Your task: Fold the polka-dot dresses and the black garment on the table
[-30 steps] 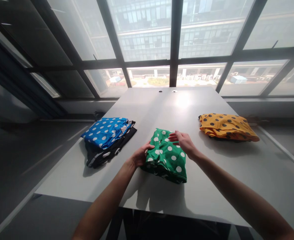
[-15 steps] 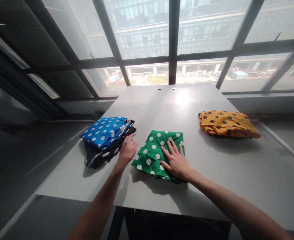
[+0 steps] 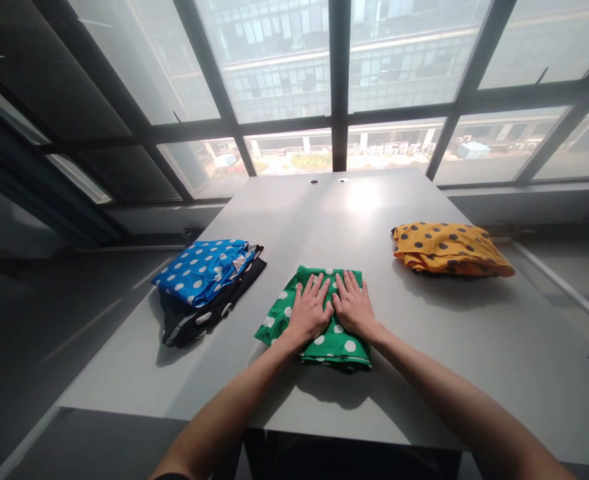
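Left hand (image 3: 308, 313) and right hand (image 3: 355, 310) lie side by side, palms down and fingers spread, flat on the folded green dotted cloth (image 3: 278, 319); neither hand grips anything, both are released and pressing. Layout, left to right: at the left side of the worktop (image 3: 354, 213), a folded blue dotted cloth (image 3: 199, 270) rests on a black dotted cloth (image 3: 209, 315), well apart from the hands. The green dotted cloth sits near the front centre of the worktop, directly under both palms, with the thumbs almost touching. At the right, a folded orange dotted cloth (image 3: 449, 247) lies well apart, with a darker layer barely visible beneath it. Step in hand, as judged: flattening the green bundle, the fold apparently complete. Any lift of the bundle would call for fingers slid under its near and side edges so that the layers stay together; its left corner juts out past the left hand and may fall open if unsupported
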A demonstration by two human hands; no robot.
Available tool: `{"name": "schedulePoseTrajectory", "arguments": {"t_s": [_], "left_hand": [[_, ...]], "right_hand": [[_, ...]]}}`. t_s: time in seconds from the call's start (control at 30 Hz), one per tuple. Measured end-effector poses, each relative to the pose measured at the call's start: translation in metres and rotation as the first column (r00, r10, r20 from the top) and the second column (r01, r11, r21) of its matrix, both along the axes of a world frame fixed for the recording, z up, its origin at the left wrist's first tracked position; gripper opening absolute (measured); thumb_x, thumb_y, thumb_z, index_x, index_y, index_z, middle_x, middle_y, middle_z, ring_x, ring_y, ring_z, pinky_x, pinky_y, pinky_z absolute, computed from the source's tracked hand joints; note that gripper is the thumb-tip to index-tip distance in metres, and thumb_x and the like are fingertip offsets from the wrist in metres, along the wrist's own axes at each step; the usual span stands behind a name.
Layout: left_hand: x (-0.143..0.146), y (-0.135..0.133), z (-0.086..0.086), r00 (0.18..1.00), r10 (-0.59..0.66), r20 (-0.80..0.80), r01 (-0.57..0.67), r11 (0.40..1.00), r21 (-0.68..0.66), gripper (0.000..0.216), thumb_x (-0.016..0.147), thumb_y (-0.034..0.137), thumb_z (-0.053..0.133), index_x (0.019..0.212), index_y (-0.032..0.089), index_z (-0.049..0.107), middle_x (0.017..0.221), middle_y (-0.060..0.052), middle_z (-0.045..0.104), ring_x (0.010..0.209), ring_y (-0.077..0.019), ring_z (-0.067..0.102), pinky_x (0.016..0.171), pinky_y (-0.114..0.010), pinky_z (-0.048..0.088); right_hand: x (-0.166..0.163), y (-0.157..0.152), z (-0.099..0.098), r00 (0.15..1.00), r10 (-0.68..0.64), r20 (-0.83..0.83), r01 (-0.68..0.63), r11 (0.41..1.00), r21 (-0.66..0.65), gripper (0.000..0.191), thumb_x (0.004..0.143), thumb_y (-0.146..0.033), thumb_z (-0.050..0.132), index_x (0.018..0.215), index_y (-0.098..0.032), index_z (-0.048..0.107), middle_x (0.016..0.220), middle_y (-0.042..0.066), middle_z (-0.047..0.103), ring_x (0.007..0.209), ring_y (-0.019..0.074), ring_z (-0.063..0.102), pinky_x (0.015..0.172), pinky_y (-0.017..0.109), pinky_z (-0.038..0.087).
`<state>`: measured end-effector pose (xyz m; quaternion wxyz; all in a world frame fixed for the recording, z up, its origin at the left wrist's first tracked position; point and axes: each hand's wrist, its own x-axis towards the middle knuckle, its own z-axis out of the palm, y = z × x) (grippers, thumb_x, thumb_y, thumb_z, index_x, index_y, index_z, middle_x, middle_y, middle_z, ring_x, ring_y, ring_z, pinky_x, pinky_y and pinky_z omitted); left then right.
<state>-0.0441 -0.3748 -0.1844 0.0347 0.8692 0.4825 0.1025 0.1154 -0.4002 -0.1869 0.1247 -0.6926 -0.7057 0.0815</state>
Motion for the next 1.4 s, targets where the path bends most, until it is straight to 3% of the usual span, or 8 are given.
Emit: {"name": "schedulePoseTrajectory", "arguments": {"t_s": [0.4, 0.57, 0.83, 0.93, 1.03, 1.2, 1.3, 1.4], "left_hand": [[-0.003, 0.04, 0.01, 0.998, 0.058, 0.009, -0.056, 0.99, -0.127, 0.068, 0.104, 0.046, 0.051, 0.166, 0.022, 0.038, 0.174, -0.013, 0.027, 0.161, -0.0368, 0.025, 0.127, -0.066, 0.019], [-0.014, 0.014, 0.024, 0.999, -0.025, 0.026, 0.026, 0.999, -0.045, 0.06, 0.105, 0.038, 0.049, 0.163, 0.021, 0.045, 0.171, -0.013, 0.035, 0.16, -0.0373, 0.026, 0.127, -0.068, 0.018], [-0.023, -0.023, 0.008, 0.991, -0.104, 0.082, 0.108, 0.993, -0.045, 0.056, 0.107, 0.04, 0.05, 0.162, 0.031, 0.045, 0.174, -0.006, 0.03, 0.162, -0.0338, 0.023, 0.129, -0.065, 0.019], [-0.029, -0.031, 0.022, 0.991, -0.084, 0.102, 0.09, 0.994, -0.061, 0.055, 0.109, 0.043, 0.045, 0.161, 0.024, 0.048, 0.171, -0.011, 0.036, 0.16, -0.0352, 0.027, 0.128, -0.065, 0.023], [-0.036, -0.051, 0.032, 0.987, -0.115, 0.112, 0.121, 0.992, -0.042, 0.057, 0.108, 0.048, 0.046, 0.162, 0.026, 0.047, 0.171, -0.01, 0.036, 0.16, -0.037, 0.027, 0.128, -0.066, 0.023], [-0.037, -0.084, 0.017, 0.973, -0.225, 0.056, 0.228, 0.972, -0.05, 0.065, 0.104, 0.054, 0.056, 0.165, 0.041, 0.038, 0.175, -0.004, 0.028, 0.16, -0.0418, 0.022, 0.124, -0.074, 0.02], [-0.034, -0.091, 0.006, 0.977, -0.206, 0.058, 0.209, 0.977, -0.046, 0.064, 0.105, 0.051, 0.055, 0.165, 0.042, 0.036, 0.175, -0.003, 0.029, 0.16, -0.0424, 0.022, 0.122, -0.076, 0.022], [-0.032, -0.099, 0.003, 0.974, -0.206, 0.092, 0.209, 0.978, -0.023, 0.065, 0.104, 0.049, 0.056, 0.165, 0.043, 0.034, 0.173, -0.003, 0.032, 0.16, -0.0423, 0.023, 0.122, -0.076, 0.024]], "right_hand": [[-0.001, 0.0, 0.005, 0.999, -0.022, -0.036, 0.021, 1.0, -0.021, 0.068, 0.107, -0.042, 0.04, 0.167, -0.012, 0.034, 0.175, 0.02, 0.016, 0.164, 0.0338, 0.012, 0.128, 0.063, 0.008], [-0.008, -0.044, 0.013, 0.994, 0.085, -0.062, -0.082, 0.995, 0.052, 0.065, 0.107, -0.04, 0.039, 0.167, -0.013, 0.036, 0.177, 0.016, 0.012, 0.165, 0.0325, 0.004, 0.131, 0.059, 0.004], [-0.008, -0.078, -0.003, 0.953, 0.154, -0.261, -0.152, 0.988, 0.026, 0.067, 0.101, -0.035, 0.045, 0.163, -0.011, 0.042, 0.176, 0.015, 0.016, 0.165, 0.0298, 0.009, 0.133, 0.056, 0.004], [0.01, -0.073, 0.001, 0.834, 0.008, -0.552, 0.039, 0.997, 0.073, 0.068, 0.097, -0.034, 0.045, 0.162, -0.012, 0.043, 0.174, 0.015, 0.027, 0.162, 0.0292, 0.021, 0.132, 0.054, 0.021], [0.037, -0.069, 0.013, 0.493, -0.261, -0.83, 0.224, 0.96, -0.169, 0.07, 0.094, -0.041, 0.048, 0.16, -0.017, 0.043, 0.166, 0.019, 0.042, 0.147, 0.032, 0.049, 0.116, 0.052, 0.048], [0.059, -0.066, 0.039, 0.03, -0.532, -0.846, -0.02, 0.846, -0.533, 0.047, 0.088, -0.041, 0.068, 0.129, -0.02, 0.062, 0.123, 0.014, 0.072, 0.101, 0.0228, 0.074, 0.071, 0.03, 0.061], [0.054, -0.064, 0.045, 0.01, -0.574, -0.819, -0.19, 0.803, -0.565, 0.034, 0.084, -0.046, 0.078, 0.1, -0.018, 0.068, 0.088, 0.004, 0.071, 0.065, 0.0117, 0.064, 0.054, 0.02, 0.049], [0.044, -0.067, 0.042, 0.123, -0.5, -0.858, -0.176, 0.839, -0.514, 0.042, 0.081, -0.056, 0.081, 0.095, -0.017, 0.072, 0.084, 0.003, 0.072, 0.065, 0.0132, 0.063, 0.056, 0.022, 0.049]]}}
